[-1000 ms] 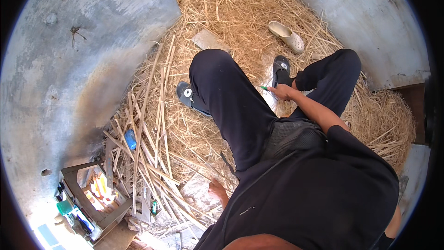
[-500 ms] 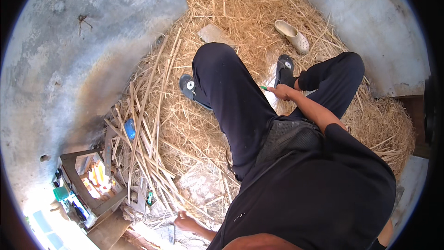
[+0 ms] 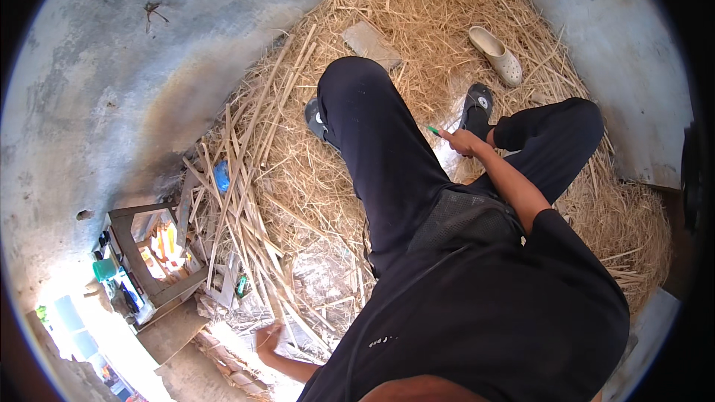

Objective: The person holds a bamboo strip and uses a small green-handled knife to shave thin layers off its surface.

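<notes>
A thin green stick-like tool (image 3: pixel 433 130) pokes out of the right hand (image 3: pixel 463 141), whose fingers are curled tight around it just above the knee of dark trousers. The left hand (image 3: pixel 268 336) reaches down behind to pale flat split cane strips (image 3: pixel 238 193), fingers pinched on one. Dry tangled straw (image 3: pixel 417 0) lies all around, with a smooth beige clog (image 3: pixel 496 55) and rough grey concrete (image 3: pixel 112 89) beyond

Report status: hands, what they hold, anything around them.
Right hand shut on a thin green stick by the black sandal. Left hand low among split cane strips, grip unclear. Loose straw all around.
</notes>
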Demonstrator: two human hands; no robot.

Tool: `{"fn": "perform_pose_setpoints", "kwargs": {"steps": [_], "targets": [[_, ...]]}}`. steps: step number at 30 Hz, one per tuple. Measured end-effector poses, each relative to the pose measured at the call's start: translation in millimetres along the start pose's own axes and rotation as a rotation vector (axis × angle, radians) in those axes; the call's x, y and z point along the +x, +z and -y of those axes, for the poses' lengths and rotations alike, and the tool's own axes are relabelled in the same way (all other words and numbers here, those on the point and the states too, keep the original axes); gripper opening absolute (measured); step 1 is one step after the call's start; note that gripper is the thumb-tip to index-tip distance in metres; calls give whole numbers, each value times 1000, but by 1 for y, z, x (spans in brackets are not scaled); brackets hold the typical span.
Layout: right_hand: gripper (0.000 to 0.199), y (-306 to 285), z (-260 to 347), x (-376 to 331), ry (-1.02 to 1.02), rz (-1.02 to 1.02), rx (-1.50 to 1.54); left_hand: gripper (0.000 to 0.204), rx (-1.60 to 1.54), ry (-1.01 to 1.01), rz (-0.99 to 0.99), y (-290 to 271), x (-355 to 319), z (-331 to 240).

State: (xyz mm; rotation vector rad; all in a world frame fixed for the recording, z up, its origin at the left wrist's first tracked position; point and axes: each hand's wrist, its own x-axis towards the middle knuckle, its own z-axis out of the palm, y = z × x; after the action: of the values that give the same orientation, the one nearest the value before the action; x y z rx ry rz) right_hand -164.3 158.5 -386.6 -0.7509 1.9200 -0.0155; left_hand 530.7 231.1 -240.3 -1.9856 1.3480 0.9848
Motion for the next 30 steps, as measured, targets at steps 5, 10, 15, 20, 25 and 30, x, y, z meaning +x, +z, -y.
{"fn": "perform_pose_setpoints", "kwargs": {"steps": [5, 10, 15, 20, 25, 30], "targets": [[74, 3, -24, 17, -54, -82, -54, 44, -313, -70, -161, 145, 142, 73], [72, 1, -20, 5, 16, -83, -76, 70, -356, -464, -484, 190, 276, 64], [76, -6, -26, -5, 142, -120, -46, 71, -364, -613, -457, 172, 296, 34], [74, -2, -43, 8, 162, -49, -87, 72, -436, -600, -453, 142, 265, 17], [74, 3, -25, -5, 134, -59, -59, 74, -514, -423, -409, 124, 213, -16], [74, 0, -18, 1, 100, -68, -28, 72, -233, -162, -536, 191, 214, -9]]}}
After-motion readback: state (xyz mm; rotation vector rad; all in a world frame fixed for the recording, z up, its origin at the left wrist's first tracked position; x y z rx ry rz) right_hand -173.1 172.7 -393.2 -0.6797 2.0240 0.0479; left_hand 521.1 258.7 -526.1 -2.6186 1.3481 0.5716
